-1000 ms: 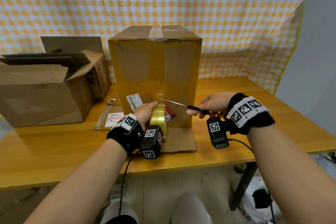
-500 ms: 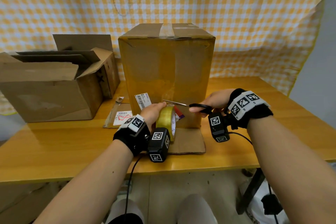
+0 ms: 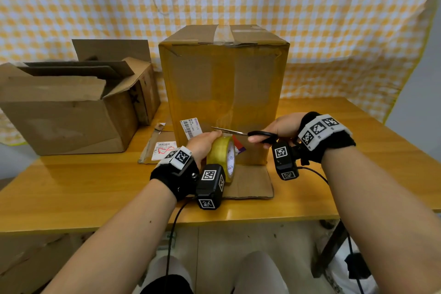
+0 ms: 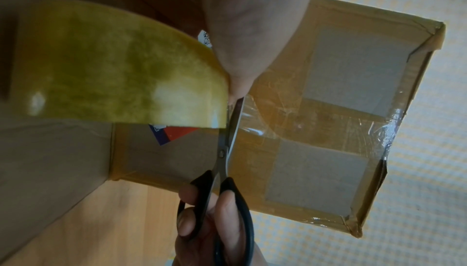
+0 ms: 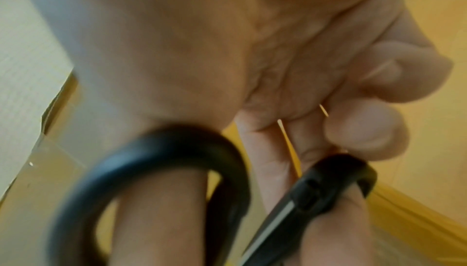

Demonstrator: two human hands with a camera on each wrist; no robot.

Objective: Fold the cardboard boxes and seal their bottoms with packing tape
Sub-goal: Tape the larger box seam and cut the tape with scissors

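A tall cardboard box [image 3: 224, 93] stands upright on the wooden table [image 3: 71, 186], a strip of clear tape running over its top and down its front face [image 4: 316, 114]. My left hand [image 3: 202, 145] grips a yellowish roll of packing tape [image 3: 223, 157] just in front of the box's lower front. My right hand [image 3: 279, 129] holds black-handled scissors [image 3: 241, 133], fingers through the loops [image 5: 151, 170]. The nearly closed blades [image 4: 231, 130] lie across the tape between roll and box.
An open cardboard box [image 3: 71, 107] lies on its side at the left of the table. A flattened piece of cardboard with a label [image 3: 160, 150] lies beside the tall box, whose bottom flap [image 3: 253, 181] lies flat toward me. A checked cloth [image 3: 310, 7] hangs behind.
The scissor blades have closed further on the tape beside the roll. Both hands stay in nearly the same place while the view has shifted slightly.
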